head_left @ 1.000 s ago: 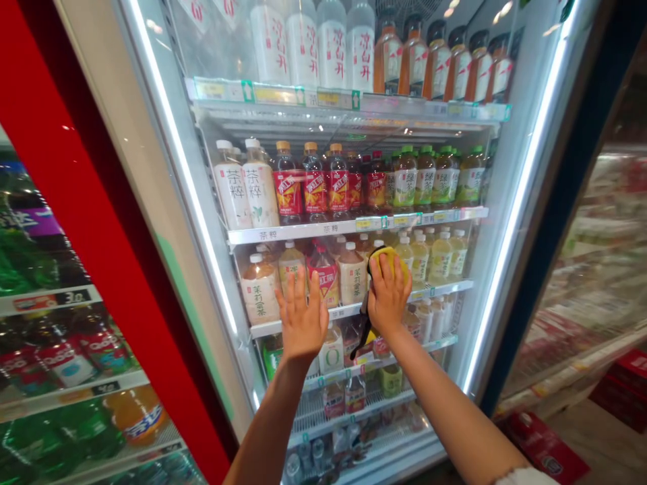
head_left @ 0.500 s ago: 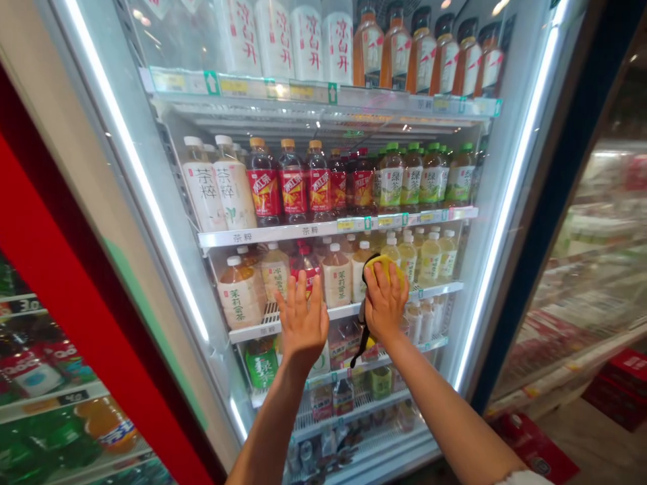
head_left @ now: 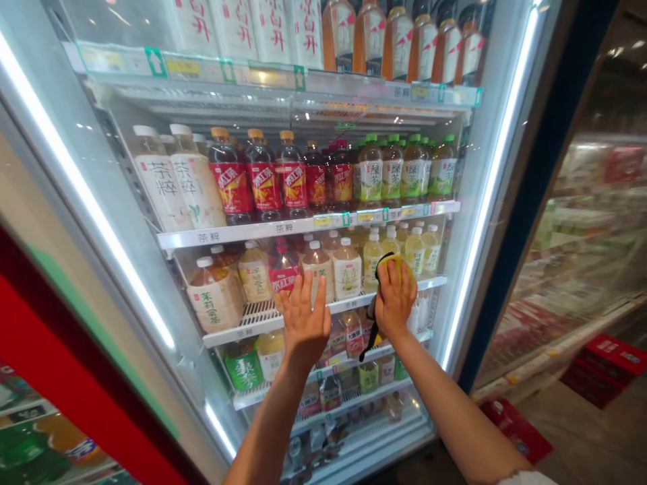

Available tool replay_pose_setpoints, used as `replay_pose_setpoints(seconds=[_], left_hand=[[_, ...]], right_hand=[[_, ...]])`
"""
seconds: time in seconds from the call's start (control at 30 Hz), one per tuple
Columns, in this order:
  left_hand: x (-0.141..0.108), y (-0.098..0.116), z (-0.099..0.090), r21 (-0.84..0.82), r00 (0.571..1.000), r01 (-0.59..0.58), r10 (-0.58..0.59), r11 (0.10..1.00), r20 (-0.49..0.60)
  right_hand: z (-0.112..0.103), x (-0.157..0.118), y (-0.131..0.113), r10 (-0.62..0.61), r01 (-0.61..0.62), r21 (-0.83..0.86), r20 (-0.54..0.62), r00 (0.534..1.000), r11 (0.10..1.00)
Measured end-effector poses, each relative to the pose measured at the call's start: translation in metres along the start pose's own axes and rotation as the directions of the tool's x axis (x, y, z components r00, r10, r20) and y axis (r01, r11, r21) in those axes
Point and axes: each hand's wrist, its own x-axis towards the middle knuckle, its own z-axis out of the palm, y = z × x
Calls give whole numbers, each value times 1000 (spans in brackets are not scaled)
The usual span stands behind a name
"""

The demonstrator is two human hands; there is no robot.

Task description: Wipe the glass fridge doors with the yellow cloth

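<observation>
My left hand (head_left: 306, 327) is raised, palm forward with its fingers apart, in front of the glass door of a lit drinks cooler (head_left: 227, 333). It holds nothing. My right hand (head_left: 395, 300), to its right, presses a yellow and black pad (head_left: 407, 264) against the glass, fingers over it; a black strap (head_left: 371, 337) dangles below. Behind the glass, a pink-red bottle (head_left: 284, 266) stands left of my left fingertips, and pale yellow bottles (head_left: 415, 249) stand beyond my right hand.
Shelves of bottled drinks, such as green-capped bottles (head_left: 371, 168), fill the cooler. A red frame (head_left: 65, 377) runs along the lower left. Red boxes (head_left: 604, 367) sit on the floor at right, below another blurred display case (head_left: 581, 256).
The view has shifted, so the cooler sits further left. My right hand and the pad have moved slightly right across the glass, while my left hand stays raised with fingers apart.
</observation>
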Motion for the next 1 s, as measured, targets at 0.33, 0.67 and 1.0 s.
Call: replay_pose_setpoints(seconds=[0.33, 0.67, 1.0], left_hand=[[17, 21, 13, 0, 1000, -5, 5, 1000, -26], [21, 52, 33, -34, 999, -48, 47, 998, -20], [30, 91, 53, -24, 999, -35, 35, 999, 10]], right_hand=[[0, 52, 17, -146, 146, 0, 14, 989, 989], [-5, 15, 37, -335, 331, 74, 57, 940, 941], [-5, 20, 105, -77, 76, -37, -28, 997, 996]])
